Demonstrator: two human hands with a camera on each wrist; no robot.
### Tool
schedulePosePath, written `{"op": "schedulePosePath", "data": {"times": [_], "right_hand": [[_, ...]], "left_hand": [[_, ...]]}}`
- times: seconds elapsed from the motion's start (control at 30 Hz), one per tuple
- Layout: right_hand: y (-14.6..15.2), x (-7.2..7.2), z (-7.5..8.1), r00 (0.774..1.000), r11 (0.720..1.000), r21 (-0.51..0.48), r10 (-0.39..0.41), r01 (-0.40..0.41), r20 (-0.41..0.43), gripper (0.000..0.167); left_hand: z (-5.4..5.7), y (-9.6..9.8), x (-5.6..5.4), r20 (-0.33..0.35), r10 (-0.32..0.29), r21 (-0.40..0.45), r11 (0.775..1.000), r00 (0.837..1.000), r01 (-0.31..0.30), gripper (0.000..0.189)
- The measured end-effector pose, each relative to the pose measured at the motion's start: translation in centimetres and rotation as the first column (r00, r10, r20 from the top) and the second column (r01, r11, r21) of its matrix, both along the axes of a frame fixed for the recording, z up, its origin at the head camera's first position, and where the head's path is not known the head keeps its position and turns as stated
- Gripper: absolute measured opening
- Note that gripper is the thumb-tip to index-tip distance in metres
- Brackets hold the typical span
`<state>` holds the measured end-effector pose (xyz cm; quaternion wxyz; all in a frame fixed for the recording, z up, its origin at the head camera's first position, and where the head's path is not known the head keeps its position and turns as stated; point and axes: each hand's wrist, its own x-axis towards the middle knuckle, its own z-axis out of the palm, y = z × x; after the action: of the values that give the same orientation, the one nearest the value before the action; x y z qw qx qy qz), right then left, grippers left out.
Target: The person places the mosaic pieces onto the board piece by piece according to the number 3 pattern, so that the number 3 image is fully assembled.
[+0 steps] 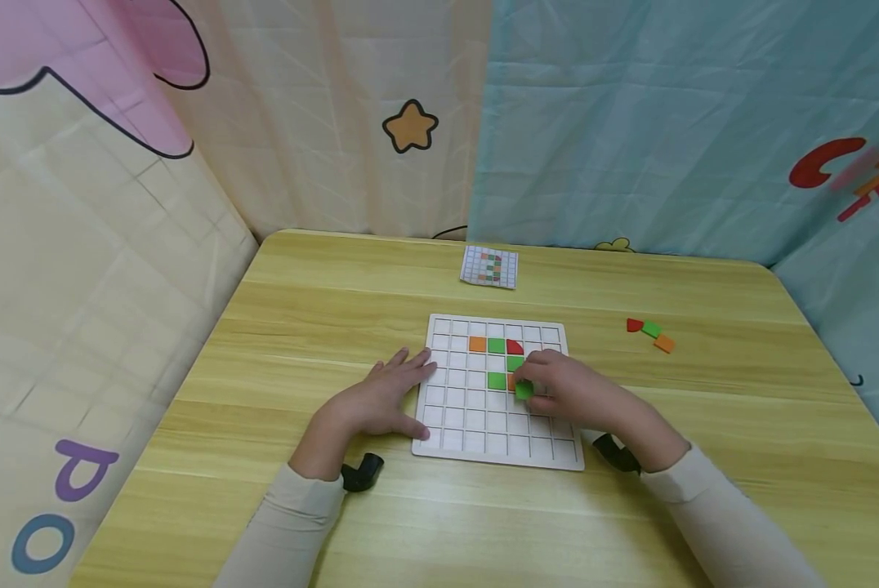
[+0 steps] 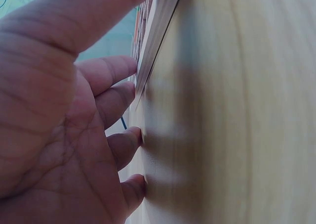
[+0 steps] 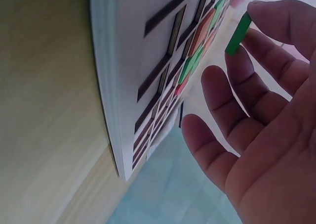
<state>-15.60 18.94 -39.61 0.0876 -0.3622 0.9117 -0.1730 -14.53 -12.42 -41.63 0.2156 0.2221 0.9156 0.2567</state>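
Smooth, matt tiles (image 1: 496, 345) sit on a matt board (image 1: 454, 420), a faintly glossy wood-grained table (image 1: 484, 523) beneath the board, a paper card (image 1: 488, 267) and creased cloth curtains (image 1: 631, 122) beyond the board.

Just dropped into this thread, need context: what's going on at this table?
A person's right hand pinches a green tile, held just off a white gridded board. Their left hand is spread at the board's left edge. Orange, green and red tiles already sit on the grid. Three loose tiles lie on the table to the right, and a card with a coloured grid pattern lies beyond the board.
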Motion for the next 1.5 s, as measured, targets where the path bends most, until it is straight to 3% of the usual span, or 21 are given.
{"op": "schedulePosePath", "data": {"times": [0.23,0.63,1.5], "right_hand": [[-0.3,0.1,-0.2,0.999,0.999,0.015,0.043,-0.043,-0.001,0.024],[-1.0,0.3,-0.7,0.999,0.998,0.063,0.013,-0.016,0.043,0.026],[-1.2,0.3,-1.1,0.999,0.996,0.089,-0.019,0.017,0.031,0.026]], "left_hand": [[0.0,0.0,0.0,0.003,0.005,-0.005,1.000,1.000,-0.005,0.099],[-0.1,0.0,0.0,0.001,-0.002,-0.003,1.000,1.000,0.002,0.099],[0.0,-0.1,0.0,-0.003,-0.001,0.003,1.000,1.000,0.001,0.099]]}}
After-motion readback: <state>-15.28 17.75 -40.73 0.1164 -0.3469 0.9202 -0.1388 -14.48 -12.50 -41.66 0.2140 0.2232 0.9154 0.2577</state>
